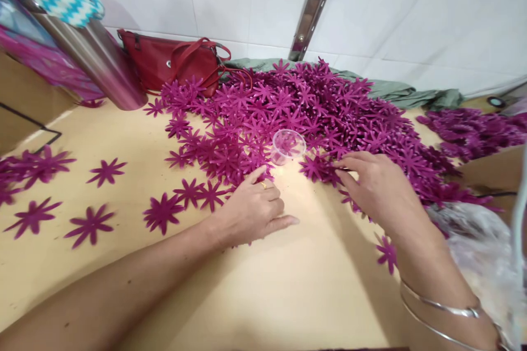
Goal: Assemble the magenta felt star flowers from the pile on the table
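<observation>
A big heap of magenta star-shaped flower cutouts (296,109) covers the far middle of the tan table (288,285). A small clear plastic cup (288,146) lies in the heap's near edge. My left hand (253,205) rests on the table just in front of the heap, fingers curled loosely, index finger touching a cutout by the cup. My right hand (370,184) lies palm down on the heap's near right edge, fingers stretched over a cutout (315,167). Silver bangles (444,307) sit on my right wrist.
Single cutouts (89,225) lie spread over the left of the table. A red handbag (173,63) and a steel flask (96,60) stand at the back left by the white tiled wall. Green cloth (395,92) lies behind the heap. A clear plastic bag (481,252) sits at the right.
</observation>
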Demonstrator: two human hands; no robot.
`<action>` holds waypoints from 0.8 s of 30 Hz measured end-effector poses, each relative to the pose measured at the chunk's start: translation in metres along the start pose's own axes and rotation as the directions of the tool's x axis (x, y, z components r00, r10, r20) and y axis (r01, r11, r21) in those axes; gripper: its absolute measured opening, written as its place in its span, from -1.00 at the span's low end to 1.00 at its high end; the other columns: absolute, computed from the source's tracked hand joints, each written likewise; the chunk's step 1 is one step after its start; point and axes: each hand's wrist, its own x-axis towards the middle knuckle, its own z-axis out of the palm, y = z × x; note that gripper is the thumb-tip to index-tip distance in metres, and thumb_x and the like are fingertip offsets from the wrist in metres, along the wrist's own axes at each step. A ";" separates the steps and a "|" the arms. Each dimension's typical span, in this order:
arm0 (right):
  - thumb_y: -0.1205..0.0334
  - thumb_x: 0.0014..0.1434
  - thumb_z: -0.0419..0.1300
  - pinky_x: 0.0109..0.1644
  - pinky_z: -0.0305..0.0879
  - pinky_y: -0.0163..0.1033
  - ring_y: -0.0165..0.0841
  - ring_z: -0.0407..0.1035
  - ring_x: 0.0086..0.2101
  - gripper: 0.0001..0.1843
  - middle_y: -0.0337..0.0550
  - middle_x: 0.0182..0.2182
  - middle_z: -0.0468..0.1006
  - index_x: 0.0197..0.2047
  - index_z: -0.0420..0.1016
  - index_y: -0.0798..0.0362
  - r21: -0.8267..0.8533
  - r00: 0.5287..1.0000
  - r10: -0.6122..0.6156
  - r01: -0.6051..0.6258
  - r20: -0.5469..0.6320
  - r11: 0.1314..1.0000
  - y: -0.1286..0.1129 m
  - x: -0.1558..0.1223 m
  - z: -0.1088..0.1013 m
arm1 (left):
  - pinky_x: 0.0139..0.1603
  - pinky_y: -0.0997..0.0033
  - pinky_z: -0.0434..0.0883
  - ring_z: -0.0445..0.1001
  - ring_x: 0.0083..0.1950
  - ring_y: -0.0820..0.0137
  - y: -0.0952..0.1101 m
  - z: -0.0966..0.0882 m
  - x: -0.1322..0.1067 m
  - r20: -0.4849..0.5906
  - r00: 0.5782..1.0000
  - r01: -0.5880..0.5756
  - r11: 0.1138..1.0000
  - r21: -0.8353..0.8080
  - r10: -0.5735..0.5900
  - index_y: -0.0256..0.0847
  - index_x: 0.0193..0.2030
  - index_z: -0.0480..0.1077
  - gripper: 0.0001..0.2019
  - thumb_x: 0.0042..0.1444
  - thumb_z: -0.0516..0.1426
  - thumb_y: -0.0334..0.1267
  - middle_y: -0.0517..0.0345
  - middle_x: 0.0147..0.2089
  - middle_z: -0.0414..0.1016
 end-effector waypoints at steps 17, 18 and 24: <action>0.14 0.41 0.18 -0.19 0.34 -0.24 -0.28 0.54 -0.28 -0.83 -0.17 -0.26 0.68 -0.13 0.57 0.00 0.644 0.983 0.174 -0.096 -0.058 0.759 -0.077 -0.013 0.009 | 0.49 -0.54 0.00 0.11 0.59 -0.15 0.007 0.001 -0.004 0.087 0.905 0.363 0.864 0.349 -0.416 -0.25 0.34 0.38 -0.49 0.45 0.01 0.05 -0.25 0.52 0.27; 0.15 0.41 0.19 -0.17 0.35 -0.24 -0.28 0.55 -0.27 -0.84 -0.17 -0.25 0.68 -0.12 0.57 0.00 0.658 0.980 0.179 -0.082 -0.081 0.748 -0.078 -0.013 0.012 | 0.49 -0.54 0.00 0.11 0.59 -0.15 0.005 0.000 -0.005 0.076 0.897 0.386 0.854 0.350 -0.436 -0.24 0.36 0.37 -0.47 0.45 0.01 0.06 -0.26 0.53 0.26; 0.19 0.40 0.21 -0.14 0.39 -0.25 -0.30 0.56 -0.27 -0.86 -0.17 -0.27 0.68 -0.14 0.59 0.01 0.718 0.969 0.205 -0.043 -0.140 0.695 -0.082 -0.012 0.017 | 0.47 -0.61 0.00 0.13 0.58 -0.14 -0.010 -0.020 -0.022 0.091 0.841 0.472 0.806 0.356 -0.533 -0.16 0.38 0.37 -0.50 0.45 0.00 0.02 -0.12 0.53 0.29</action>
